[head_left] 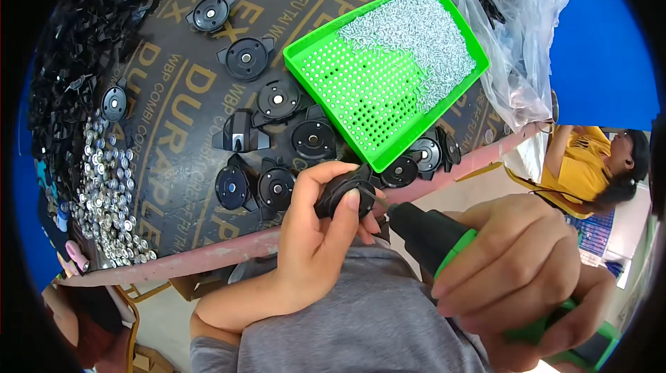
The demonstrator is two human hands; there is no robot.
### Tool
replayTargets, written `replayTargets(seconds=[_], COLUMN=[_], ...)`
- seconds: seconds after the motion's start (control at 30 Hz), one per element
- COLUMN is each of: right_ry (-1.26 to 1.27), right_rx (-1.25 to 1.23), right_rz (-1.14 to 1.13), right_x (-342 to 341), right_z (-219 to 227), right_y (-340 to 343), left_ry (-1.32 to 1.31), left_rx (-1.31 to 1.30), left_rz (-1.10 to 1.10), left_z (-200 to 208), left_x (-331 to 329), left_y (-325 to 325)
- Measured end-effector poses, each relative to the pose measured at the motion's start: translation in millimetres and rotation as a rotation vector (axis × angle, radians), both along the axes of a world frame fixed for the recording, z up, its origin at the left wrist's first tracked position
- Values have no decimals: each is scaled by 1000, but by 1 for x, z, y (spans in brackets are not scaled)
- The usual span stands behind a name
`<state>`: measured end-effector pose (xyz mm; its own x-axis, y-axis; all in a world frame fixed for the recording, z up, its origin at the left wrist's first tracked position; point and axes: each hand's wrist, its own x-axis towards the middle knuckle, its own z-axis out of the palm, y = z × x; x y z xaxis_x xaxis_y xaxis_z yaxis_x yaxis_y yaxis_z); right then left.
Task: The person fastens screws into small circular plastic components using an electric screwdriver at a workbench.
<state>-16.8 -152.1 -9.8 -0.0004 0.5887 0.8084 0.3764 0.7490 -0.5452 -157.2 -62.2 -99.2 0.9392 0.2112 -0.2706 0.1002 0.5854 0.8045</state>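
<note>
My left hand [305,241] holds a round black plastic part [336,191] at the table's near edge, thumb on one side and fingers round the other. In my right hand [513,262] is a black and green electric screwdriver [424,233], wrapped by the fingers. Its thin bit points left and reaches the held part; whether it sits in a screw there I cannot tell. Just beyond my hands stands a green perforated basket [329,118], with a heap of small silver screws [430,40] in its far and right portion.
Several similar round black parts [246,58] lie left of the basket, others by its near corner. Small round metal pieces [104,193] are heaped at the left, below a pile of black parts [76,40]. Clear plastic sheeting [517,40] lies at right. A person in yellow [586,165] sits beyond.
</note>
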Motion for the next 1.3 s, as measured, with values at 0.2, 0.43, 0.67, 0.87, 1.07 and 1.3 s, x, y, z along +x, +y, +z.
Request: replayTargets(seconds=[0.2, 0.43, 0.67, 0.87, 1.07, 1.3], right_ry=[257, 287, 260, 264, 322, 444], right_rx=[80, -113, -170, -183, -138, 382], right_rz=[-385, -639, -777, -750, -663, -306], right_x=[-17, -1, 0, -2, -4, -39], right_z=[-1, -35, -43, -44, -30, 5], right_y=[-17, 3, 7, 6, 0, -24], left_ry=[27, -27, -43, -49, -50, -23], left_rx=[-189, -181, -224, -213, -138, -134], left_rz=[19, -44, -55, -72, -69, -140], left_z=[-5, -15, -16, -18, -21, -13], left_x=[-2, -8, -7, -6, -7, -3], left_y=[0, 8, 7, 6, 8, 6])
